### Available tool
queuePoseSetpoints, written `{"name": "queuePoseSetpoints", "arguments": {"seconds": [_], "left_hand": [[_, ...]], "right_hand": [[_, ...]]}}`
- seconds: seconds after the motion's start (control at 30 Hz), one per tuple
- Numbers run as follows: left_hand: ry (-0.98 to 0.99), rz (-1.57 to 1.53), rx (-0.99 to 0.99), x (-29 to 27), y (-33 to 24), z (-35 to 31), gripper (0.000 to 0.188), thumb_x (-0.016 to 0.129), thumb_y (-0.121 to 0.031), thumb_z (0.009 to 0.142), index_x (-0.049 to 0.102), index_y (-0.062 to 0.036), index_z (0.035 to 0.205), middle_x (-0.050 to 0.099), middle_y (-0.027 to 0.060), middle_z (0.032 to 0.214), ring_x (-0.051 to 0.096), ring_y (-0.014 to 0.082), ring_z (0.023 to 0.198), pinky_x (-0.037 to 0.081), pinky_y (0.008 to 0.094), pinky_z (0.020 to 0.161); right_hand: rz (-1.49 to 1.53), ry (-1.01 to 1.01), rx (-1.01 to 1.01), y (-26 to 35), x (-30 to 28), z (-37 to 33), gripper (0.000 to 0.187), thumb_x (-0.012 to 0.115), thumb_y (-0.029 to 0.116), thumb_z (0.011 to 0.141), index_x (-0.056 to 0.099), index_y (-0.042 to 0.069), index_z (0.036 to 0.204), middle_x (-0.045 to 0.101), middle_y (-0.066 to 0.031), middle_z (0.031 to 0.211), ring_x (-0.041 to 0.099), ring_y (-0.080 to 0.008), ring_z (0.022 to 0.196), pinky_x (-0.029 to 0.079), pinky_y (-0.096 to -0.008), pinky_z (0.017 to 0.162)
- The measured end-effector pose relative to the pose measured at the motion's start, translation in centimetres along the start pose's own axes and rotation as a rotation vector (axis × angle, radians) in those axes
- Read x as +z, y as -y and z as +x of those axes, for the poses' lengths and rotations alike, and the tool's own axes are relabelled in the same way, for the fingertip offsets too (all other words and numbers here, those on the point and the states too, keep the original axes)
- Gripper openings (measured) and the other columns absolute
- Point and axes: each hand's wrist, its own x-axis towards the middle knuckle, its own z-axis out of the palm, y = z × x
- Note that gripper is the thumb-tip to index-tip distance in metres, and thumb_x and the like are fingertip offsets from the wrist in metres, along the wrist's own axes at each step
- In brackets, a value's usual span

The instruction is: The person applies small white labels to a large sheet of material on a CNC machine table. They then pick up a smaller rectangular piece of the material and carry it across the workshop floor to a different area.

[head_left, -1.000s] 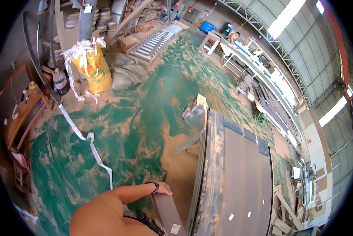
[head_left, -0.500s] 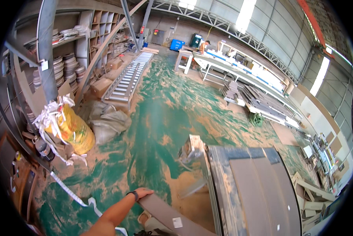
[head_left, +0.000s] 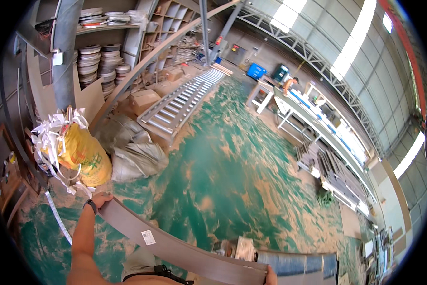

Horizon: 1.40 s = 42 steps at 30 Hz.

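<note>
A long grey-brown board (head_left: 185, 253) with a white label (head_left: 148, 237) spans the space in front of my body. My left hand (head_left: 102, 200), below a dark wristband, grips its left end. At the other end my right hand (head_left: 271, 276) shows only in part at the lower edge, its fingers closed round the board. Just beyond the right end lies a machine with a dark-blue bed (head_left: 294, 264) and a dusty block (head_left: 244, 249) at its corner.
To the left stand a yellow sack (head_left: 84, 154) stuffed with white strips and a grey sack (head_left: 138, 160). Ahead, a roller conveyor (head_left: 185, 102) runs along the dusty green floor (head_left: 213, 156). A person (head_left: 289, 84) works at a long table (head_left: 318, 118), with stacked panels (head_left: 334, 171) nearby.
My left hand has raised the board's end and moved left. The board now lies across my front, off the machine's side. My right hand has come into view, and the view has turned.
</note>
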Motion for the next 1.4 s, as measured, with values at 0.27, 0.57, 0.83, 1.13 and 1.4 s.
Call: {"name": "queuePoseSetpoints", "arguments": {"seconds": [0.27, 0.57, 0.83, 1.13, 1.4], "left_hand": [[0.133, 0.143, -0.024, 7.6, -17.7, 24.5, 0.073, 0.069, -0.051, 0.076, 0.051, 0.0022, 0.122, 0.062, 0.0136, 0.108, 0.059, 0.0232, 0.093, 0.049, 0.0352, 0.071], [0.371, 0.383, -0.039, 28.8, -38.6, 55.6, 0.073, 0.067, -0.055, 0.077, 0.056, 0.0036, 0.120, 0.060, 0.0137, 0.114, 0.057, 0.0249, 0.099, 0.046, 0.0393, 0.082], [0.435, 0.462, 0.068, 43.8, -55.4, 80.5, 0.061, 0.065, -0.050, 0.080, 0.062, 0.0006, 0.113, 0.064, 0.0097, 0.108, 0.058, 0.0220, 0.095, 0.044, 0.0377, 0.080], [0.226, 0.122, -0.039, 45.6, -70.4, 101.0, 0.045, 0.067, -0.039, 0.082, 0.064, -0.0025, 0.108, 0.066, 0.0107, 0.099, 0.062, 0.0208, 0.088, 0.048, 0.0354, 0.075], [0.287, 0.274, 0.014, 56.8, -89.2, 127.5, 0.064, 0.066, -0.048, 0.079, 0.059, 0.0033, 0.117, 0.063, 0.0156, 0.113, 0.060, 0.0279, 0.102, 0.046, 0.0377, 0.086]], "right_hand": [[0.027, -0.040, 0.076, 15.0, 15.9, 13.7, 0.057, 0.052, 0.046, 0.088, 0.061, -0.002, 0.117, 0.062, -0.0175, 0.111, 0.057, -0.0250, 0.098, 0.046, -0.0394, 0.086], [0.187, -0.255, 0.212, 23.3, 24.1, 26.3, 0.058, 0.051, 0.047, 0.088, 0.061, -0.003, 0.116, 0.063, -0.0178, 0.111, 0.058, -0.0247, 0.097, 0.046, -0.0396, 0.085], [0.206, -0.281, 0.238, 41.2, 36.2, 48.2, 0.057, 0.051, 0.047, 0.088, 0.061, -0.002, 0.116, 0.063, -0.0175, 0.110, 0.058, -0.0247, 0.097, 0.046, -0.0395, 0.085], [0.078, -0.049, 0.148, 66.2, 58.6, 75.8, 0.055, 0.053, 0.046, 0.087, 0.061, -0.001, 0.115, 0.062, -0.0167, 0.110, 0.058, -0.0247, 0.097, 0.046, -0.0393, 0.085], [0.060, -0.089, 0.159, 84.8, 73.4, 94.3, 0.053, 0.053, 0.044, 0.087, 0.061, 0.000, 0.114, 0.062, -0.0161, 0.109, 0.057, -0.0248, 0.097, 0.046, -0.0390, 0.085]]}}
